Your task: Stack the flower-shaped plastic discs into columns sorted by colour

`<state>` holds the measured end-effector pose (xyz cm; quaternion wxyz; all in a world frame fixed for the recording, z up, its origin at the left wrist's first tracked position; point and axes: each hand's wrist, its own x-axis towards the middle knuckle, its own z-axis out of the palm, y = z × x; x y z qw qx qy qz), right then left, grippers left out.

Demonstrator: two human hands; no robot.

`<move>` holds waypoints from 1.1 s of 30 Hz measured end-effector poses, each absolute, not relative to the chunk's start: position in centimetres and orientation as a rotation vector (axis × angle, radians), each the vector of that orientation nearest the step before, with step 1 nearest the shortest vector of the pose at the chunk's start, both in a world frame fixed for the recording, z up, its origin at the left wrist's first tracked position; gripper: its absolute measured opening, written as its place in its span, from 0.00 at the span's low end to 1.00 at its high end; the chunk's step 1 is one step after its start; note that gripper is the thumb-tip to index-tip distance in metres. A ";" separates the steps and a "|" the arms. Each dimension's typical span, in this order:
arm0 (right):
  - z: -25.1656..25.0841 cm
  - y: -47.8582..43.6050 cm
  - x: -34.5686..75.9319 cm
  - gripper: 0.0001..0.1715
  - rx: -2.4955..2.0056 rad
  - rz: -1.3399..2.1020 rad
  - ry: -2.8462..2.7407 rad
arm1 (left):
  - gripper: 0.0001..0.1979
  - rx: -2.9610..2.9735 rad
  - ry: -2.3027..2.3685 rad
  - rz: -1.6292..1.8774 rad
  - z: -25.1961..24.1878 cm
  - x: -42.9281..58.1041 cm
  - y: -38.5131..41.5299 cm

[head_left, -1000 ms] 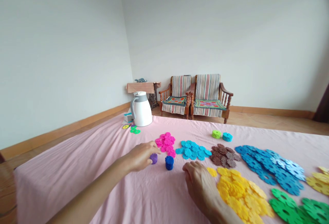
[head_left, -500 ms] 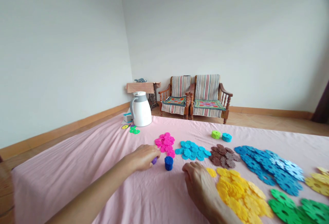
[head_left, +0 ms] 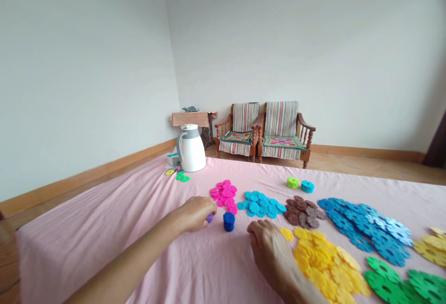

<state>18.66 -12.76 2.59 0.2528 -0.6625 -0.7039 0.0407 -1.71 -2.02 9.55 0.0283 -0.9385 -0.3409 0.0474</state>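
Observation:
My left hand (head_left: 195, 214) is closed around a small stack of purple snowflake discs (head_left: 209, 218), mostly hidden by the fingers, at the cloth's surface. Just to its right stands an upright stack of dark blue discs (head_left: 229, 221), touched by neither hand. My right hand (head_left: 270, 249) rests on the cloth beyond that stack, its fingers curled in; whatever is under them, if anything, is hidden. Beside this hand spreads a pile of yellow discs (head_left: 325, 260). Pink discs (head_left: 224, 194) lie beyond my left hand, and light blue discs (head_left: 261, 204) lie beyond my right.
A pink cloth (head_left: 114, 229) covers the table. Toward the back are a white jug (head_left: 193, 153), a few green discs (head_left: 182, 177), a lime stack (head_left: 293, 182) and a turquoise stack (head_left: 307, 186). Brown (head_left: 301, 212), blue (head_left: 365, 227) and green discs (head_left: 386, 280) lie at right.

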 end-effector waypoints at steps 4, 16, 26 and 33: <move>2.4 -12.7 18.7 0.17 -1.800 0.091 -1.914 | 0.25 -3.007 -1.074 -0.109 10.0 -1.2 -3.1; 2.4 -12.9 18.7 0.18 -1.799 0.079 -1.908 | 0.21 -3.041 -1.094 -0.070 8.2 2.0 -3.8; 2.3 -12.7 18.7 0.18 -1.796 0.080 -1.915 | 0.10 -3.071 -1.012 -0.054 6.7 2.8 -2.9; 2.5 -12.7 18.7 0.18 -1.807 0.106 -1.917 | 0.09 -3.027 -1.065 0.014 7.0 2.1 -4.5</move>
